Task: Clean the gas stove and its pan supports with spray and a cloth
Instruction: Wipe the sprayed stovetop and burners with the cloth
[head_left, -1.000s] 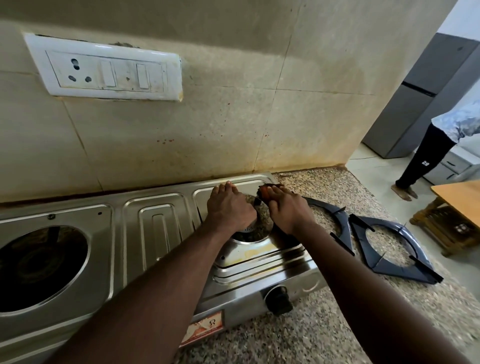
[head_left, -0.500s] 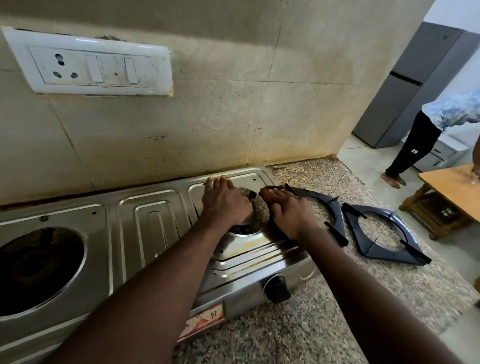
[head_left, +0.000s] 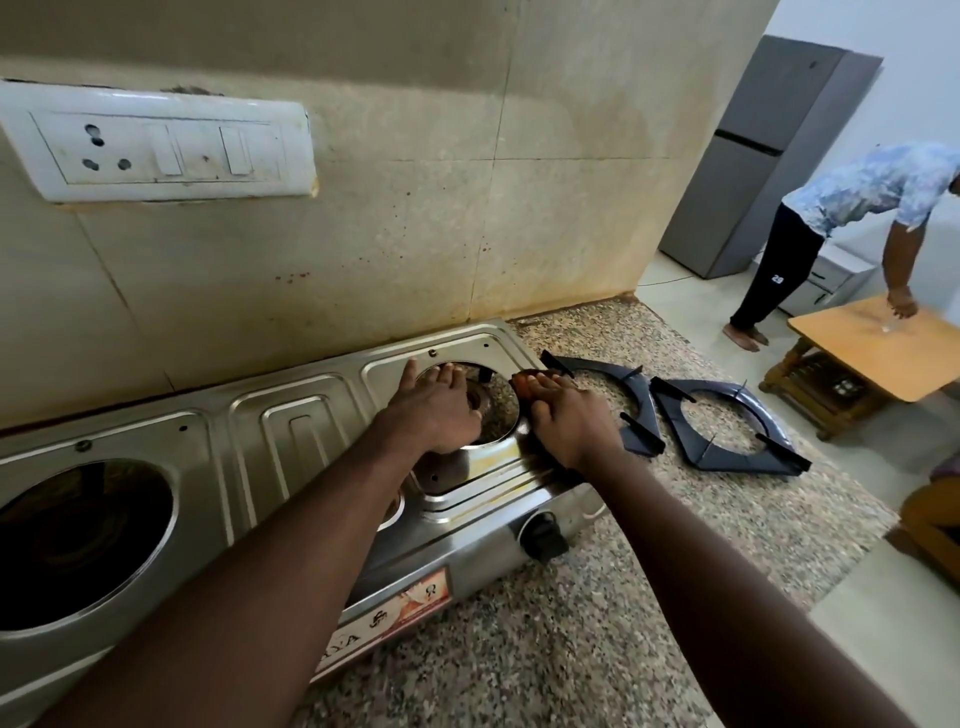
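The steel gas stove (head_left: 291, 431) lies on a speckled granite counter (head_left: 623, 597) with both burner holes uncovered. My left hand (head_left: 436, 410) rests over the left rim of the right burner hole (head_left: 493, 410), fingers straight and thumb spread. My right hand (head_left: 566, 421) lies on the right rim of that hole with its fingers stretched out; something reddish shows at the fingertips. Two dark pan supports sit on the counter right of the stove, the near one (head_left: 639, 389) partly behind my right hand, the other (head_left: 769, 415) beside it. No spray or cloth is in view.
A black knob (head_left: 540, 538) sticks out of the stove front. The left burner hole (head_left: 78, 540) gapes dark. A white switchboard (head_left: 156, 145) hangs on the stained wall. Beyond the counter's right end, a person (head_left: 857, 208) bends over a wooden table (head_left: 872, 348) near a grey fridge (head_left: 753, 156).
My left hand has slid leftward off the burner hole, uncovering more of it, and its fingers have straightened. The person behind has bent down over the wooden table.
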